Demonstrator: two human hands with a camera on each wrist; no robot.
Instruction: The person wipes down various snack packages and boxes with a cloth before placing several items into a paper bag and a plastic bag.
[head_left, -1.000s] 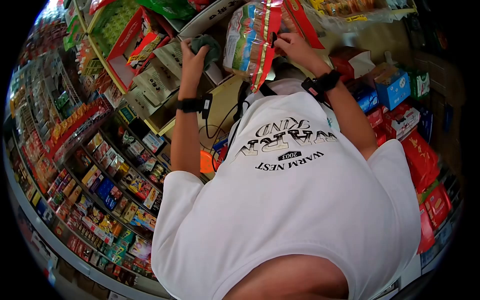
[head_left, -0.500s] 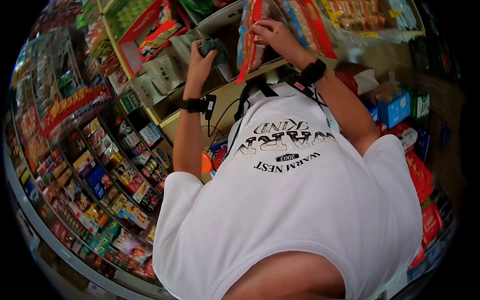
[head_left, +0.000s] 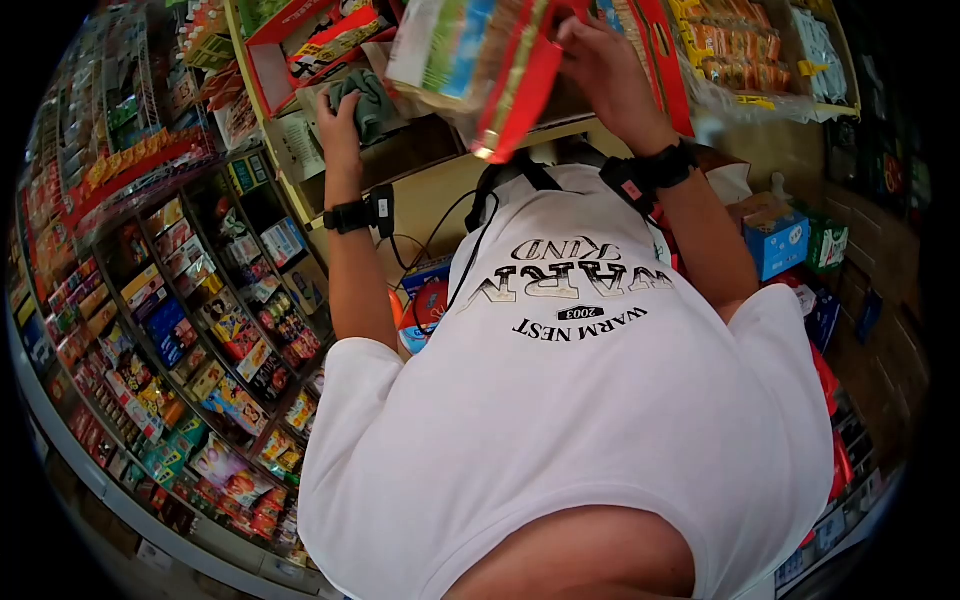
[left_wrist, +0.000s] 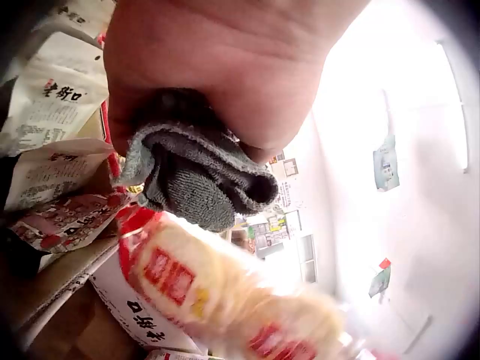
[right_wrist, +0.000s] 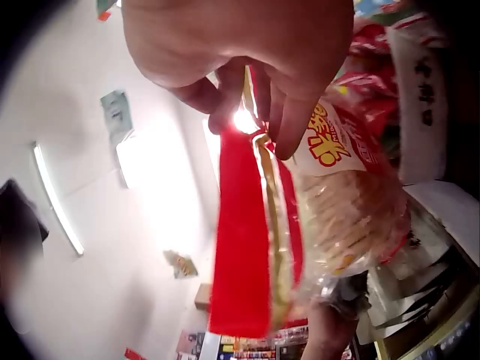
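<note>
My left hand (head_left: 340, 130) grips a crumpled dark grey-green cloth (head_left: 372, 106) over the left part of the shelf; its folded, looped edge shows in the left wrist view. My right hand (head_left: 612, 85) pinches the red top strip (right_wrist: 241, 240) of a clear plastic snack bag (head_left: 455, 50). Pale, stacked pieces show through the bag (right_wrist: 341, 214) in the right wrist view. In the head view the bag hangs tilted between my hands, over the shelf's front, with its far end cut off by the frame. A second red-edged bag (head_left: 655, 60) is behind my right hand.
Pale paper pouches (left_wrist: 52, 97) with dark print stand beside the cloth. A red open box (head_left: 275, 65) holds packets at the shelf's left. Bags of orange-brown snacks (head_left: 740, 50) lie at the right. Below are a blue box (head_left: 778, 245) and, left, racks of small packets (head_left: 170, 330).
The bag in my right hand first went back over the shelf, then came nearer and leftward. My left hand, with the cloth, has shifted left along the shelf.
</note>
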